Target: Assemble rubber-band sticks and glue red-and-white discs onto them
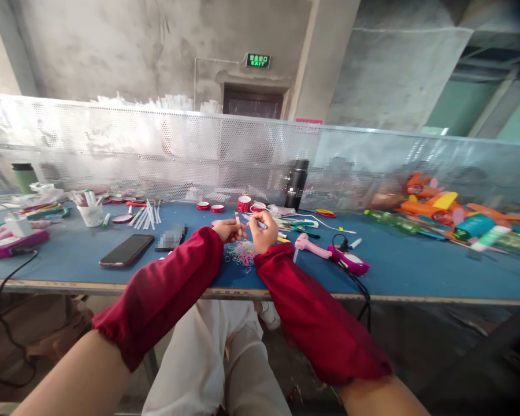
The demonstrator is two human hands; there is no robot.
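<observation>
Closest are two legs in pale trousers [199,352], under the table's edge. Above them, two arms in dark red sleeves [177,283] reach over the blue table [416,266]. A heap of tiny loops [241,253] in pink, yellow and other soft colors lies on the table, just below and between the hands.

The left hand [228,231] is mostly closed, with its fingertips pinching a small strip [237,219] that stands up above the heap. The right hand [265,232] is curled around a pale pen [257,222] — the pen slants toward the strip. I can't tell if the two touch.

To the left of the hands lies a dark phone [127,250]. To the right, a pink glue gun [314,247] lies beside its purple base [351,260].

A bit farther back on the left, white sticks [145,215] lie in a bunch, and a white cup [90,214] is full of pens. Red rolls [244,203] sit behind the hands, and a tall black bottle [297,185] stands near them. Far to the right is a pile of orange toys [433,203].

Behind all that runs a metal screen full of little holes [251,150]. Last comes a gray wall with a green exit sign [258,60] — it hangs above a dark door [253,104].
</observation>
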